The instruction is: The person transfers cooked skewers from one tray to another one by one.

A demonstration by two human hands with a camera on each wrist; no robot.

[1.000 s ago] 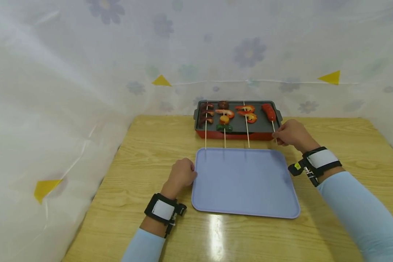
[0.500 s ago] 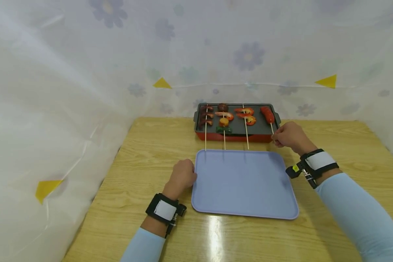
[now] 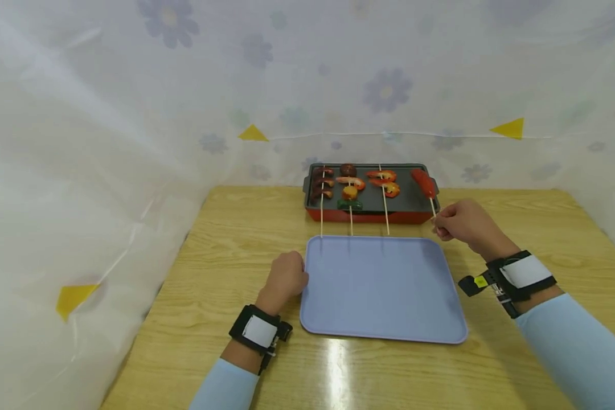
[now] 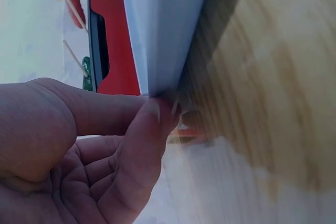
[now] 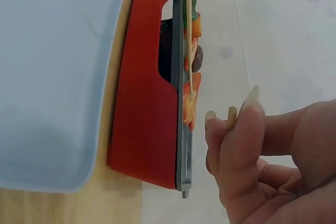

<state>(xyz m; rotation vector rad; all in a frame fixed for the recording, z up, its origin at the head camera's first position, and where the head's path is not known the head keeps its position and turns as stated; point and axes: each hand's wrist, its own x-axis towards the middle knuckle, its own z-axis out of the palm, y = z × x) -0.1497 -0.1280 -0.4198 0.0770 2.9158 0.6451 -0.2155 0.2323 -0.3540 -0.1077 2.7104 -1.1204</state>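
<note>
In the head view, my right hand (image 3: 468,226) pinches the lower end of a stick bearing a red sausage skewer (image 3: 423,183) over the grill's right end. The right wrist view shows the skewer's stick tip (image 5: 232,117) poking out between thumb and finger. A small red grill (image 3: 410,218) with a dark plate stands behind the lilac tray (image 3: 379,290). My left hand (image 3: 283,279) holds that tray's left edge; up close in the left wrist view, thumb and finger pinch the tray rim (image 4: 167,35).
Other skewers lie on the grill: brown pieces (image 3: 323,183) at the left, a mixed skewer (image 3: 350,193) beside them, and a shrimp skewer (image 3: 385,183). Their sticks overhang its front towards the tray. A flowered sheet (image 3: 389,91) hangs behind the wooden table (image 3: 210,250).
My right hand has shifted slightly right and nearer to me, still pinching the sausage skewer, whose sausage has tilted a little. The left hand stays at the tray's edge.
</note>
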